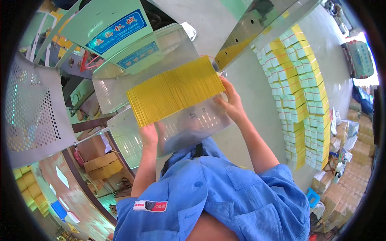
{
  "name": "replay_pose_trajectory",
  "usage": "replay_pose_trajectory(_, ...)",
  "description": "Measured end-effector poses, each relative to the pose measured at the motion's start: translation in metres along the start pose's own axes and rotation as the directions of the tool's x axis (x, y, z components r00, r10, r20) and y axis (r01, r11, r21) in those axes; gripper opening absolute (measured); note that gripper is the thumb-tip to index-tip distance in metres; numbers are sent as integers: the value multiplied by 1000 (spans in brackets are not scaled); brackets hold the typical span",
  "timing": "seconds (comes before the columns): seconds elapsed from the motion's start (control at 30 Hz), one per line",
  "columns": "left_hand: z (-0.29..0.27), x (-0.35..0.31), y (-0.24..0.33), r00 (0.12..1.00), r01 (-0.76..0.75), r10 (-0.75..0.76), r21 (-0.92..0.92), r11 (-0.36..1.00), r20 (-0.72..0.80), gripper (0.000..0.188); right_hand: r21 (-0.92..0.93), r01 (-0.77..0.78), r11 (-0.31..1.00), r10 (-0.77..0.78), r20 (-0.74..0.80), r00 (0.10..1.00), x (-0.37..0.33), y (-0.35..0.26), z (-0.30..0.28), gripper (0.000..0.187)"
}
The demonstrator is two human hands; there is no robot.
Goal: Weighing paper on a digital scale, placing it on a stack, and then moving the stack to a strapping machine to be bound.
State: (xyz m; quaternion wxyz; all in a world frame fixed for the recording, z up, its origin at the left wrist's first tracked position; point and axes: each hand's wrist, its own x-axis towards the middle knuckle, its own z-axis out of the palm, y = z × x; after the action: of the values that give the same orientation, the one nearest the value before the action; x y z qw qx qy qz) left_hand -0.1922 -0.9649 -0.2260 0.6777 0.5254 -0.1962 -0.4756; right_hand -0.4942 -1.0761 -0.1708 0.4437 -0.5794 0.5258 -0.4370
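We see the yellow card stack [175, 90] lying between our hands; left hand [149, 134] and right hand [231, 102] press its ends, well apart.

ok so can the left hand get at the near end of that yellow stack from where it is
Probably yes. The left hand already sits at the lower left end of the yellow stack on the shiny metal tray, with nothing between them. The right hand is at the opposite end, out of its way.
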Motion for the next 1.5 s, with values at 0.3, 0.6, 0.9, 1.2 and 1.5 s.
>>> replay_pose_trajectory(0.3, 5, -1, 8, 999, -42, 42, 8, 999, 10, 43, 244, -62, 968, 111, -190, 976, -18, 29, -17, 60)
replay_pose_trajectory(0.6, 5, 4, 7, 998, -57, 57, 91, 994, 2, 46, -18, -71, 997, 72, 109, 991, 0, 8, 12, 51)
replay_pose_trajectory(0.9, 5, -24, 63, 1000, 21, -19, 81, 996, -22, 48, -120, 108, 987, -83, 191, 978, 1, -29, 13, 55)
replay_pose_trajectory(1.2, -18, -39, 93, 906, 412, -423, 175, 894, 28, 63, -42, -189, 981, 185, 485, 854, 16, -44, 10, 36)
replay_pose_trajectory(1.5, -20, -26, 89, 903, 410, -429, 327, 851, -14, 60, -239, -165, 957, 252, 398, 882, 28, -46, 6, 29)
